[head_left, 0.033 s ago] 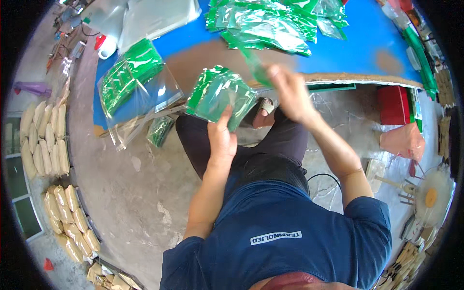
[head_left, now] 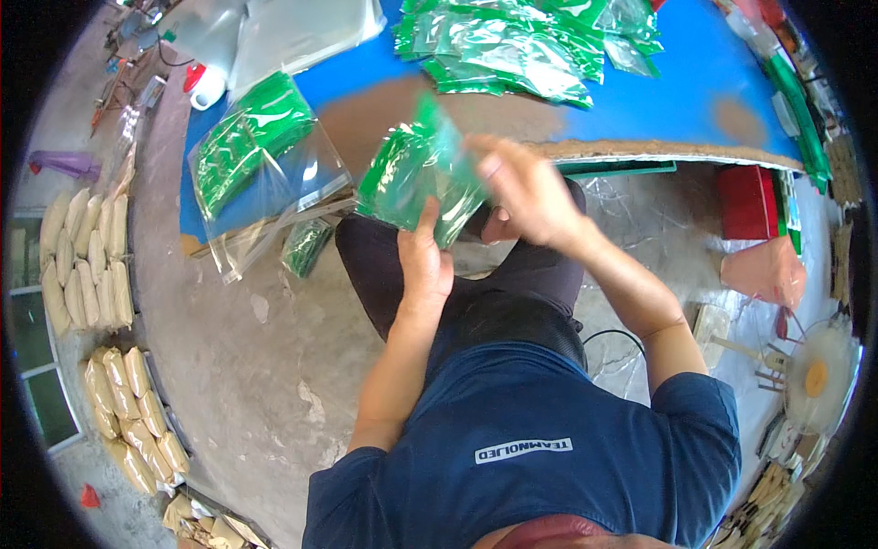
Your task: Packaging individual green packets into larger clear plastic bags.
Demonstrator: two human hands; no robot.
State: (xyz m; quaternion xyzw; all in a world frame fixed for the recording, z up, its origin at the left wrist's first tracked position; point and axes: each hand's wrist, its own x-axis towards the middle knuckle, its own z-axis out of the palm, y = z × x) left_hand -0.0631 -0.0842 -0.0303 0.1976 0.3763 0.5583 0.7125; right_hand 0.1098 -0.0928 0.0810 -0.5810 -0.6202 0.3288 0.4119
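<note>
My left hand (head_left: pixel 426 256) grips a stack of clear-and-green plastic bags (head_left: pixel 395 188) at its near edge, thumb on top. The stack hangs over the table's front edge, above my lap. My right hand (head_left: pixel 535 197), partly smeared by motion, is at the right side of the stack. Its thumb and fingers pinch the edge of a single green plastic bag (head_left: pixel 445 137), blurred and tilted over the stack. Left of my hands, a large clear bag (head_left: pixel 320 169) lies on the table, with a pile of green packets (head_left: pixel 251 137) in it.
A blue-topped table (head_left: pixel 677 105) with a worn brown edge is before me. Green bags (head_left: pixel 512 50) are heaped on it; clear plastic sheets (head_left: pixel 302 37) lie far left. A green packet (head_left: pixel 306 245) sits below the table edge. A red box (head_left: pixel 745 201) and fan (head_left: pixel 814 375) stand right.
My right hand has moved left and slightly down, bringing the single bag from the table's edge over to the stack. The left hand keeps hold of the stack, almost in place.
</note>
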